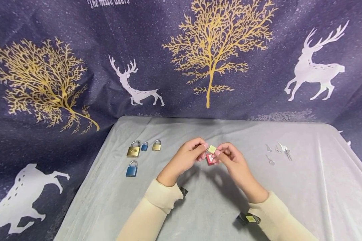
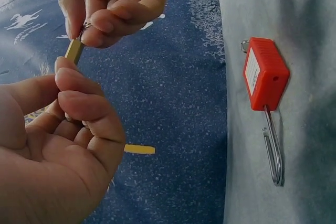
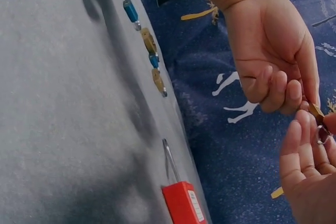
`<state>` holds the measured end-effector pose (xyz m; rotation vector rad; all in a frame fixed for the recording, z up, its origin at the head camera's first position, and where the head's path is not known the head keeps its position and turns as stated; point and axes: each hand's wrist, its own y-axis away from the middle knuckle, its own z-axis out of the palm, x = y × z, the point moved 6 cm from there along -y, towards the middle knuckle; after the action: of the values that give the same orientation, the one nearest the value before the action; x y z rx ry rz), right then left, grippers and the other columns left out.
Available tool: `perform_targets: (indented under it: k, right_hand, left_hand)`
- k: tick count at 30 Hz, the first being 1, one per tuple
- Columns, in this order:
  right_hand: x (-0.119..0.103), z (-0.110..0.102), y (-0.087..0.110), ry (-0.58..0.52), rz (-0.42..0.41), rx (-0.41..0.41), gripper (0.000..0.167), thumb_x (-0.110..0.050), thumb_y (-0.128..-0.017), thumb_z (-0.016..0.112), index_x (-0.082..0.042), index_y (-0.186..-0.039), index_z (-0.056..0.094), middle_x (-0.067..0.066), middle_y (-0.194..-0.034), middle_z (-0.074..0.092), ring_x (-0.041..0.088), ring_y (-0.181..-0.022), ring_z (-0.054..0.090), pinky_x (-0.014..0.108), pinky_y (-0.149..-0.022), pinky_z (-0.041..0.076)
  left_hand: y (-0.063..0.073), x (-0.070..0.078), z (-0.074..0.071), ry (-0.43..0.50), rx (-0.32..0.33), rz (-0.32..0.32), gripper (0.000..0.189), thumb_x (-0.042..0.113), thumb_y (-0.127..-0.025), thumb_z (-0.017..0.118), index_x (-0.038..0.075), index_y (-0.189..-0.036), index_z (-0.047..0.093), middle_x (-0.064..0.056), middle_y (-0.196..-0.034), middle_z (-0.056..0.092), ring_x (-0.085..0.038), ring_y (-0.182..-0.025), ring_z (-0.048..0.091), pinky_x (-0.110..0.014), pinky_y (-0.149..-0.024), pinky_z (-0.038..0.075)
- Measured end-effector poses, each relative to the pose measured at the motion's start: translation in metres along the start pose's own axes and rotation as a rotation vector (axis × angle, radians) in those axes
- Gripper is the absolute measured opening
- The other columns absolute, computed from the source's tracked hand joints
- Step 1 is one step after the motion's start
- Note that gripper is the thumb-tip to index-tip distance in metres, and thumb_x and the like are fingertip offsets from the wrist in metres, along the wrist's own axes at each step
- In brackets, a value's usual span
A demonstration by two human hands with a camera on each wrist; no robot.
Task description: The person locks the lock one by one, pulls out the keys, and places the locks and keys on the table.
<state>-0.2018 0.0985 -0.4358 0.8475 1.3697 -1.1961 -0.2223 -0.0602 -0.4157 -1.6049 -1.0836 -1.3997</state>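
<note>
A small brass padlock [image 1: 212, 149] is held up between the two hands, above the table. My left hand [image 1: 187, 155] pinches one end of it with thumb and forefinger. At the other end my right hand [image 1: 233, 162] pinches a small key, mostly hidden by the fingers; its thin metal ring [image 3: 321, 135] shows in the right wrist view. The key meets the padlock's end, but how deep it sits I cannot tell. Below the hands a red padlock [image 2: 266, 74] lies on the grey cloth, its long shackle [image 2: 273, 150] stretched out in the left wrist view.
On the left side of the table lie a large brass padlock [image 1: 133, 151], a large blue padlock [image 1: 131, 170], a small blue padlock [image 1: 144, 146] and another brass padlock [image 1: 156, 146]. Several loose keys [image 1: 285, 149] are at the right. A patterned dark cloth [image 1: 181, 113] hangs behind.
</note>
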Motion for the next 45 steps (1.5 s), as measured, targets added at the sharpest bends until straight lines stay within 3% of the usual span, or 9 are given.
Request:
perform_targets:
  k: [4,10,17,24,32,41,45]
  right_hand:
    - [-0.001,-0.001,0.001,-0.001,0.007,0.039,0.015,-0.002,-0.101,0.056,0.011,-0.108,0.053,-0.001,-0.082,0.066,0.009,-0.076,0.066,0.029,-0.073,0.06]
    - [0.002,-0.002,0.002,-0.002,0.033,0.082,0.019,-0.002,-0.101,0.056,0.014,-0.11,0.054,-0.003,-0.083,0.069,0.009,-0.074,0.066,0.027,-0.072,0.059]
    - [0.007,-0.001,0.002,0.001,0.028,0.107,0.018,0.0,-0.1,0.056,0.015,-0.111,0.056,-0.003,-0.082,0.07,0.009,-0.073,0.067,0.027,-0.071,0.059]
    - [0.008,-0.001,0.002,0.031,0.034,0.122,0.022,0.002,-0.1,0.055,0.015,-0.117,0.06,-0.003,-0.083,0.068,0.008,-0.073,0.067,0.025,-0.07,0.059]
    - [0.008,0.001,0.001,0.087,0.039,0.084,0.025,0.0,-0.102,0.053,0.012,-0.121,0.062,0.0,-0.086,0.067,0.009,-0.075,0.068,0.026,-0.072,0.06]
    - [0.01,0.002,-0.001,0.106,0.022,0.03,0.022,-0.003,-0.102,0.055,0.01,-0.117,0.064,0.014,-0.094,0.069,0.012,-0.081,0.069,0.034,-0.077,0.061]
    - [0.011,0.0,0.0,0.119,0.005,0.027,0.023,-0.005,-0.102,0.056,0.009,-0.117,0.066,0.009,-0.094,0.074,0.016,-0.082,0.071,0.031,-0.076,0.06]
  left_hand:
    - [0.0,-0.001,0.001,0.001,0.016,-0.009,0.025,0.021,-0.105,0.056,-0.002,-0.098,0.062,-0.004,-0.077,0.06,-0.012,-0.07,0.055,-0.023,-0.064,0.047]
    - [-0.002,-0.002,0.001,0.077,0.084,-0.005,0.02,0.014,-0.102,0.06,-0.006,-0.103,0.064,-0.015,-0.091,0.068,-0.009,-0.076,0.066,-0.033,-0.076,0.06]
    - [-0.003,-0.004,0.003,0.169,0.121,-0.002,0.018,0.005,-0.101,0.059,-0.012,-0.104,0.061,-0.012,-0.094,0.066,-0.009,-0.08,0.07,-0.04,-0.087,0.061]
    - [-0.005,-0.006,-0.002,0.167,0.161,0.004,0.018,0.005,-0.102,0.057,-0.012,-0.105,0.06,-0.02,-0.099,0.068,-0.01,-0.08,0.071,-0.034,-0.082,0.062]
    - [-0.006,-0.005,-0.006,0.211,0.173,-0.005,0.019,0.004,-0.101,0.057,-0.013,-0.106,0.059,-0.014,-0.094,0.067,-0.013,-0.079,0.072,-0.038,-0.083,0.062]
    - [-0.005,-0.004,-0.011,0.206,0.201,-0.015,0.016,0.006,-0.101,0.056,-0.01,-0.105,0.059,-0.02,-0.098,0.069,-0.013,-0.079,0.072,-0.035,-0.081,0.062]
    - [-0.005,-0.005,-0.015,0.193,0.219,-0.01,0.016,0.006,-0.101,0.054,-0.009,-0.104,0.059,-0.015,-0.098,0.067,-0.013,-0.08,0.072,-0.033,-0.077,0.063]
